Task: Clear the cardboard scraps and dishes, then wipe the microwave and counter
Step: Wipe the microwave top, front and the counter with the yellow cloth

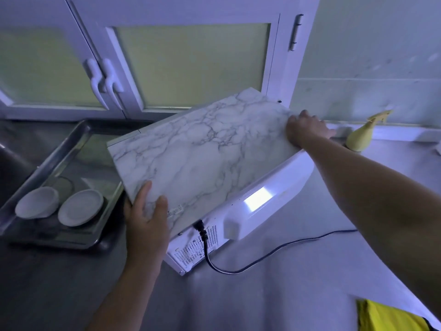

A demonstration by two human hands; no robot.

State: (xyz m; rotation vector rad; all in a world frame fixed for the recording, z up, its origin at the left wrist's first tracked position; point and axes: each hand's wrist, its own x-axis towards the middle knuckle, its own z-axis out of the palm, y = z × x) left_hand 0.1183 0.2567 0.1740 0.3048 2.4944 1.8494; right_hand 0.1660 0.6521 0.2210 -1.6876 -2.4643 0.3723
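Observation:
A white microwave (202, 149) with a marble-patterned top stands skewed on the steel counter (274, 295), its vented back and black power cord (262, 256) turned toward me. My left hand (146, 218) grips its near left corner, thumb and finger lying on the marble top. At the far right corner, my right hand (306, 130) holds the edge with fingers curled over it. Two white dishes (38, 205) (80, 207) lie upside down in a metal tray (59, 149) to the left.
A yellow spray bottle (362, 134) stands on the counter right of the microwave, near the wall. A yellow cloth (389, 316) lies at the bottom right. White cabinet doors (186, 65) with handles hang behind. A sink edge (9, 158) shows at far left.

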